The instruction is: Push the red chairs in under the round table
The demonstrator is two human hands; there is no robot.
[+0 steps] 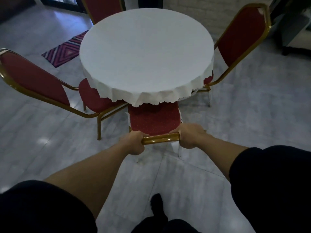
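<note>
I am gripping the gold metal top rail of the nearest red padded chair (155,121), whose seat is sitting partly under the round counter with the white scalloped cloth (146,52). My left hand (134,142) and right hand (191,136) are wrapping their fingers (174,131) tight around that rail. Three more red chairs are standing left (33,78), right (240,36) and beyond (104,9), on the grey tiled floor (252,106).
</note>
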